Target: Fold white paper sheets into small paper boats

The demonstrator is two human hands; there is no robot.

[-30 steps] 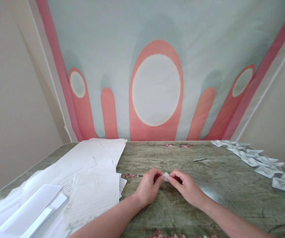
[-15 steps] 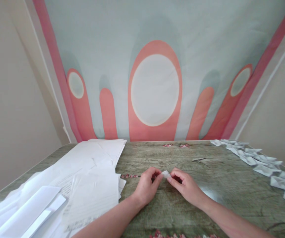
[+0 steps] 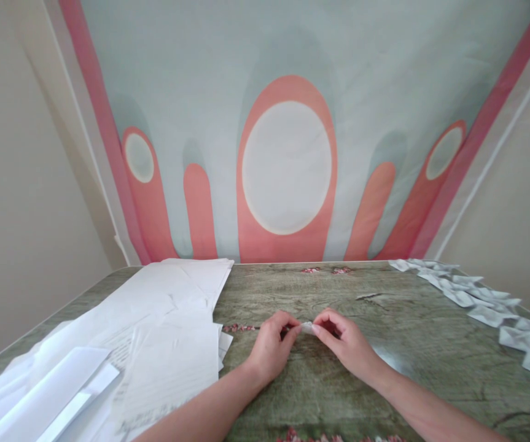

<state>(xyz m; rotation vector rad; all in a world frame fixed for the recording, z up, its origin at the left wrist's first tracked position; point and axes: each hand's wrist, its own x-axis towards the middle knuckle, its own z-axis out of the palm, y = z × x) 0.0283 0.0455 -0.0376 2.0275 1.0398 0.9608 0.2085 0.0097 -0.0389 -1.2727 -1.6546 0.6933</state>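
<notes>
A small folded piece of white paper (image 3: 306, 328) is stretched between my two hands, above the middle of the wood-patterned table (image 3: 292, 294). My left hand (image 3: 272, 344) pinches its left end between thumb and fingers. At the other end, the thumb and forefinger of my right hand (image 3: 345, 341) are closed on it. Only a short strip shows between the fingertips; the rest is covered by them. Left of my left hand lies a stack of paper sheets (image 3: 177, 362), some with printed lines.
Folded white strips (image 3: 53, 393) lie on the papers at the lower left. Several folded white paper pieces (image 3: 488, 316) run in rows along the table's right side. Behind the table hangs a pale backdrop with coral shapes (image 3: 287, 245).
The folded paper showed a raised, pointed top before; now it looks flatter and narrower between my fingers. My right hand has shifted slightly to the left.
</notes>
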